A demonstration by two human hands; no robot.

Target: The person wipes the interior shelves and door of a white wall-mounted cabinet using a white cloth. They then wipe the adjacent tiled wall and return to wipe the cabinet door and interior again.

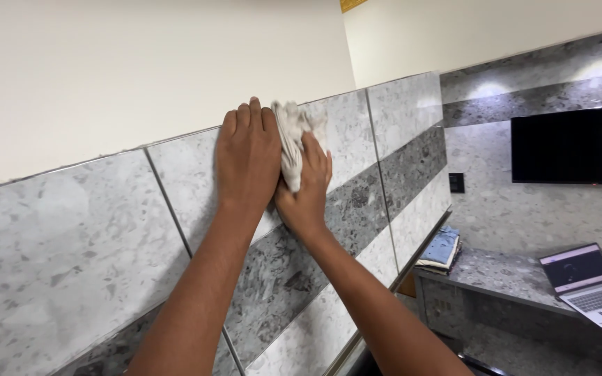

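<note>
My left hand (247,154) lies flat against a light grey speckled wall tile (182,181), fingers together and reaching up to the tile's top edge. Right beside it, my right hand (309,188) grips a crumpled off-white cloth (292,136) and presses it against the same tiled wall. The cloth bunches above my right fingers and touches the side of my left hand. A darker grey tile band (357,202) runs under both wrists.
Cream painted wall (141,63) sits above the tiles. To the right, a dark screen (573,143) hangs on a speckled wall over a grey counter (503,271) with an open laptop (590,282) and a stack of books (440,249).
</note>
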